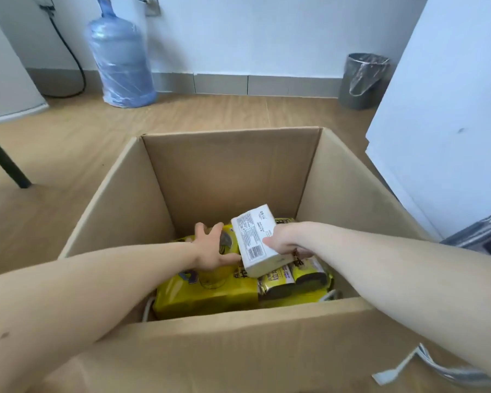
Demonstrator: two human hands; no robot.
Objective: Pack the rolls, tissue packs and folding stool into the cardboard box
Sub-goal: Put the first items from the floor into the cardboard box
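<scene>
Box: the large open cardboard box (227, 171) is plain tan-brown on its walls and flaps.
Rolls: the plastic-wrapped pack of rolls (207, 299) is bright yellow with dark print. The second yellow pack of rolls (295, 282) carries black-brown ovals and a small purple-and-white label.
Tissues: the white rectangular tissue pack (255, 236) bears fine black text and a black barcode.
Bottle: the big translucent water bottle (119, 58) is pale blue under clear, glossy film.
Bin: the round waste bin (352, 100) is grey with a clear liner.
Floor: the plank floor (97, 131) is light brown with wood-grain streaks.
Wall: the painted wall (238, 32) is white above a grey skirting (221, 84).
Cable: the hanging cable (77, 63) is black.
</scene>
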